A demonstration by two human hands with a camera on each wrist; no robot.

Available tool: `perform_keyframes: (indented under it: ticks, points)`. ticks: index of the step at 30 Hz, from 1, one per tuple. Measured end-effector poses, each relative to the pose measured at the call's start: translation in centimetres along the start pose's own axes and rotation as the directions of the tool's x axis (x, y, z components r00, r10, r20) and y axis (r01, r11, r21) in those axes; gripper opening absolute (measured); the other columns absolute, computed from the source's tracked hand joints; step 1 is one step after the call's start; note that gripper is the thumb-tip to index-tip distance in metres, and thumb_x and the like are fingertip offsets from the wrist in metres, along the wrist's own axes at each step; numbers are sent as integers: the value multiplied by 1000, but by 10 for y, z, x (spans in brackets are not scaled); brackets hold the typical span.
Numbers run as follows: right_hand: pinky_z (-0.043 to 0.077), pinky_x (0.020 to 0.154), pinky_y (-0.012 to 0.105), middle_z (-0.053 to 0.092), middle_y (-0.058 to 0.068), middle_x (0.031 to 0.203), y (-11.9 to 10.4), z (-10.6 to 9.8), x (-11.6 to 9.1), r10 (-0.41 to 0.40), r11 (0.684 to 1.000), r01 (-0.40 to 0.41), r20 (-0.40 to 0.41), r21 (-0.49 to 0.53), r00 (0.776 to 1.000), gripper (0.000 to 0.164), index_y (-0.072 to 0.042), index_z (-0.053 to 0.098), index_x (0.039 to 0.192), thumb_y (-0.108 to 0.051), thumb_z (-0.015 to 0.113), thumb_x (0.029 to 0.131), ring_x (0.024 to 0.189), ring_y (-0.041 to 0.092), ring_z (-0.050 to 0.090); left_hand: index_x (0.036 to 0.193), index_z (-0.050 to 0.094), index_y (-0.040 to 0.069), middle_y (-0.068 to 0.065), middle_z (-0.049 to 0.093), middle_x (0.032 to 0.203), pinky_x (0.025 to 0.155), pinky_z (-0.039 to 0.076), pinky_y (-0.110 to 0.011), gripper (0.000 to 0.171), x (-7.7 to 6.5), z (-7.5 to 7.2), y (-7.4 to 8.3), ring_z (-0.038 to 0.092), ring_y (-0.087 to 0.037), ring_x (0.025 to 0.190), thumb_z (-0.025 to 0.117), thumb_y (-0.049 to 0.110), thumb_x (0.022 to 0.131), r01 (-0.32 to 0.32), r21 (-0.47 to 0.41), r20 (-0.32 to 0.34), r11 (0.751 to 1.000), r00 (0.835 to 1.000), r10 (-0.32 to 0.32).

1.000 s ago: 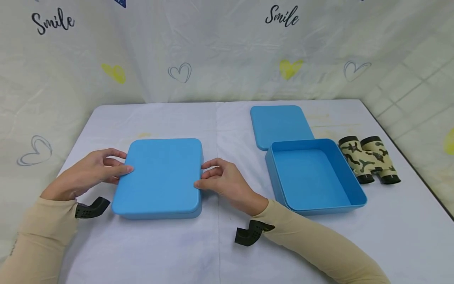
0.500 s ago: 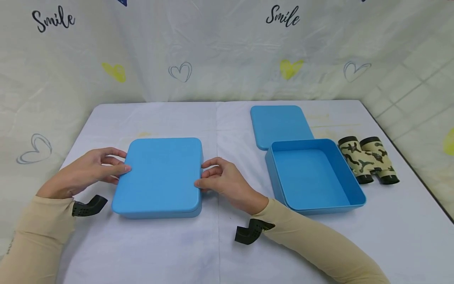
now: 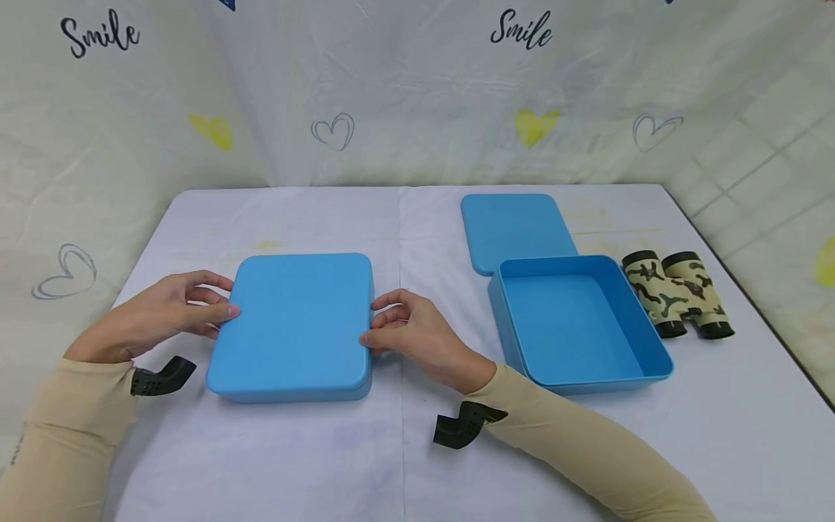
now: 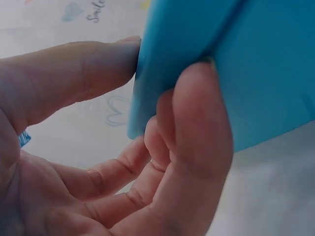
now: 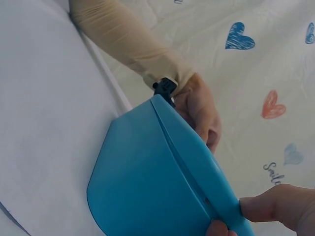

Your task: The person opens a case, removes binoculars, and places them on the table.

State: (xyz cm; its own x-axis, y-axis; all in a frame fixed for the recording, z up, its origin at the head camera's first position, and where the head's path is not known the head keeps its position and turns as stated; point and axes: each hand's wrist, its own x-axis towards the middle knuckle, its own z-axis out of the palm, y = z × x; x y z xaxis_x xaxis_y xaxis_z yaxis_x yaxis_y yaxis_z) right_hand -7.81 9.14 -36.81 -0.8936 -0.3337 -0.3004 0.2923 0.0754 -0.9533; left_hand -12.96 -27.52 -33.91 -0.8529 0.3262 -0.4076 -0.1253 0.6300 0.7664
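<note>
A closed rectangular blue box [image 3: 296, 395] lies on the left half of the table, its lid [image 3: 296, 319] on top. At the lid's left side, my left hand [image 3: 172, 312] pinches the edge, thumb at the top rim and fingers by the side. On the opposite side my right hand [image 3: 424, 333] pinches the lid's right edge. Close up in the left wrist view, a fingertip [image 4: 202, 93] touches near the seam under the lid rim. A narrow seam gap shows along the lid [image 5: 197, 157] in the right wrist view. The box's contents are hidden.
An open blue box [image 3: 574, 326] without contents stands to the right. Behind it a flat blue lid [image 3: 515, 228] lies partly under or against that box. Camouflage binoculars [image 3: 678, 293] lie near the right edge of the white-covered table [image 3: 417, 464].
My left thumb and forearm have shifted slightly left, the thumb now closer to the lid's rim. The box, my right hand and the other things stay where they were.
</note>
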Motion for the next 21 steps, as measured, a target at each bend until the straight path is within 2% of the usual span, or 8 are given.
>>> perform_keyframes:
  ticks: [21]
  points:
    - [63,83,31,61,4,97,0,2,-1,6,1000,-6,-3,5,1000,50,-3,52,128,-2,76,83,78,15,69,148,36,-2,-11,61,117,85,62,-28,60,0,-1,-4,74,-20,91,65,27,103,-38,-2,25,999,999,38]
